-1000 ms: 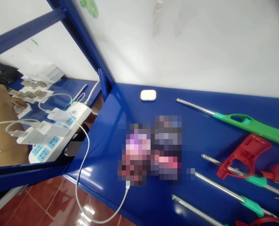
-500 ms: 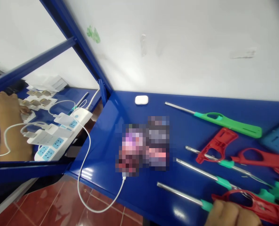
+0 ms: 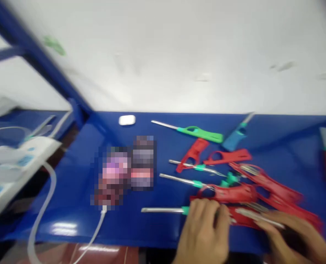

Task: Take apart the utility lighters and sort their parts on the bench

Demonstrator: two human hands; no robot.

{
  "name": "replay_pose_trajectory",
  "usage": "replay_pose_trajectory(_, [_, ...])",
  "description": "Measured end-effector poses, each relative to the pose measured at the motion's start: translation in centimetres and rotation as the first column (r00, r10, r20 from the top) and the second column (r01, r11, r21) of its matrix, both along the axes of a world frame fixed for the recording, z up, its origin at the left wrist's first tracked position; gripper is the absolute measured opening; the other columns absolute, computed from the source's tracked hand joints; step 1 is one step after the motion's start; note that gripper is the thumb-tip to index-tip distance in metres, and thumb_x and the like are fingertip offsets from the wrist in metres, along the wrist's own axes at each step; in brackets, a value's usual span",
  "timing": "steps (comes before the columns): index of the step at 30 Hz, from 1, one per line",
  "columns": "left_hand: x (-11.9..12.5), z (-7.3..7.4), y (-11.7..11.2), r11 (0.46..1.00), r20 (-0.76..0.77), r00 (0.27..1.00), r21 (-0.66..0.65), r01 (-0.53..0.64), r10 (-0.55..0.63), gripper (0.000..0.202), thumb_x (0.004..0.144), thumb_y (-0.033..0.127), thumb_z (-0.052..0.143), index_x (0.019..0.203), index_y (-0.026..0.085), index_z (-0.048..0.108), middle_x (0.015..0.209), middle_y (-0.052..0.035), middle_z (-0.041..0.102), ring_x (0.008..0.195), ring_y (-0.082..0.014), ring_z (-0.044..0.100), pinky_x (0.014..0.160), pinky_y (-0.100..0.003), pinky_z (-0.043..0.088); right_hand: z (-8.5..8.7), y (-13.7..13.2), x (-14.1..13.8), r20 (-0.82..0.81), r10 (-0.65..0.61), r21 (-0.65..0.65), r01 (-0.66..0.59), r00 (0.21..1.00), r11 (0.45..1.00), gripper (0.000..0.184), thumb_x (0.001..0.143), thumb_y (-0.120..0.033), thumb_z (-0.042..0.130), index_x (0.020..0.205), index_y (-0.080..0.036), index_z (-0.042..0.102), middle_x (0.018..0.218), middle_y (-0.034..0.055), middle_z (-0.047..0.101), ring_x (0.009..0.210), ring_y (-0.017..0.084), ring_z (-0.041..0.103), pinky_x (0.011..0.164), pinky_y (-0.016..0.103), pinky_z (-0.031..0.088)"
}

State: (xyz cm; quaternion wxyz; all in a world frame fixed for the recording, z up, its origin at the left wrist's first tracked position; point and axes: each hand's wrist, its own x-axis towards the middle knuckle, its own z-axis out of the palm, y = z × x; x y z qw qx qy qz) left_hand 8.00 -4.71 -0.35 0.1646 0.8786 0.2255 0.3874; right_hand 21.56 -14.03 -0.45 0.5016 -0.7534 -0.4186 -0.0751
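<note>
A red lighter is held near the front edge of the table, its metal tube pointed left. It is partly covered by the left hand, whose fingers are curled closed over it. By the right hand, a slim pale tool is gripped between thumb and fingers, with its tip brought over the red casing; whether the two touch cannot be told through the blur.

Just behind, a second red lighter is laid with its tube also pointed left. To its right, long red casings are strewn at a slant. Farther back, a red half-shell is set across another metal tube, with a red piece placed beside it. Behind these, a green lighter and a blue lighter are laid near each other.

On the left, two pixelated objects are placed side by side, the nearer one joined to a white cable. A small white case is set by the wall. At the far left, a white power strip is seen.
</note>
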Motion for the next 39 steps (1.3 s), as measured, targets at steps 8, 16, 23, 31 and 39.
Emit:
replay_pose_trajectory(8, [-0.5, 1.3, 1.4, 0.982, 0.207, 0.974, -0.141, 0.125, -0.094, 0.023, 0.102, 0.009, 0.065, 0.124, 0.013, 0.069, 0.107, -0.0101, 0.070, 0.104, -0.0235, 0.062, 0.089, -0.039, 0.054, 3.0, -2.4, 2.0, 0.167, 0.103, -0.066, -0.093, 0.981, 0.993, 0.010, 0.097, -0.031, 0.082, 0.102, -0.026, 0.074, 0.091, -0.0005, 0.077, 0.069, 0.016, 0.073, 0.061, 0.026, 0.059])
replay_pose_trajectory(16, [-0.6, 2.7, 1.4, 0.872, 0.273, 0.951, -0.419, 0.254, -0.146, 0.016, 0.100, 0.011, 0.068, 0.104, 0.024, 0.077, 0.091, 0.0017, 0.076, 0.085, -0.0147, 0.071, 0.081, -0.030, 0.056, 4.0, -1.8, 1.4, 0.092, 0.216, 0.035, -0.220, 0.972, 0.975, 0.008, 0.098, -0.029, 0.081, 0.100, -0.025, 0.074, 0.088, -0.0010, 0.079, 0.074, 0.016, 0.076, 0.066, 0.022, 0.063])
replay_pose_trajectory(23, [-1.2, 4.1, 0.9, 0.613, 0.264, 0.961, -0.748, 0.254, -0.076, 0.020, 0.096, 0.018, 0.075, 0.103, 0.034, 0.085, 0.090, 0.0038, 0.080, 0.081, -0.0124, 0.076, 0.075, -0.020, 0.060, 5.8, -1.3, 1.1, -0.160, 0.282, 0.116, -0.266, 0.946, 0.957, 0.010, 0.092, -0.031, 0.086, 0.088, -0.027, 0.078, 0.084, -0.0030, 0.082, 0.070, 0.016, 0.079, 0.070, 0.017, 0.065])
replay_pose_trajectory(31, [-1.5, 5.6, 0.4, 0.470, 0.247, 0.969, -0.855, 0.219, -0.002, 0.011, 0.094, 0.029, 0.076, 0.088, 0.030, 0.086, 0.085, 0.0002, 0.080, 0.077, -0.0165, 0.076, 0.069, -0.022, 0.061, 8.1, -1.0, 1.0, -0.388, 0.154, -0.025, -0.177, 0.909, 0.984, 0.014, 0.078, -0.023, 0.085, 0.073, -0.035, 0.081, 0.070, -0.0120, 0.078, 0.057, 0.010, 0.075, 0.062, 0.006, 0.057])
replay_pose_trajectory(39, [-3.1, 4.4, 4.0, 0.808, 0.049, 0.937, -0.524, -0.270, 0.346, 0.003, 0.092, 0.036, 0.078, 0.092, 0.034, 0.081, 0.090, 0.0071, 0.079, 0.077, -0.0134, 0.071, 0.064, -0.021, 0.055, 5.4, -2.4, 7.2, -0.118, -0.195, -0.243, 0.162, 0.974, 0.956, 0.033, 0.086, -0.064, 0.082, 0.091, -0.031, 0.082, 0.093, -0.0029, 0.083, 0.077, 0.022, 0.079, 0.068, 0.027, 0.061])
